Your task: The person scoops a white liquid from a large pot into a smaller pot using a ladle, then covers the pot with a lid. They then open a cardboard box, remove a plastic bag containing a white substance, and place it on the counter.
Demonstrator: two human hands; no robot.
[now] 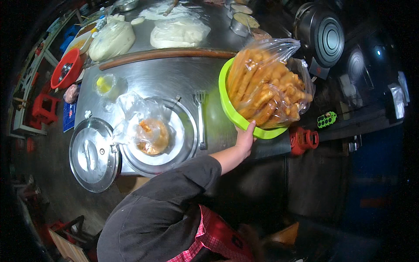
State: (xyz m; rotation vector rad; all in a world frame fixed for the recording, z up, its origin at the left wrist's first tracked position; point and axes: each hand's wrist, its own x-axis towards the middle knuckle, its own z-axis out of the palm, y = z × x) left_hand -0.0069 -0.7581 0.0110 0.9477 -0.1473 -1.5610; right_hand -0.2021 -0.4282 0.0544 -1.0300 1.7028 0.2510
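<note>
My left hand grips the near rim of a lime-green plastic basin, its thumb over the rim. A clear plastic bag full of golden fried dough sticks fills the basin. My right hand is out of view. Left of the basin, metal tongs lie on the steel worktop. Beside them sits a round metal pan, with a clear bag of orange-brown food in it. A round metal lid stands tilted against the pan's left side.
Behind a long wooden strip lie large pieces of dough, a plastic-covered dough mass and flour. A red basin stands left. Metal bowls and a large dark round pot are at upper right; a red stool is left.
</note>
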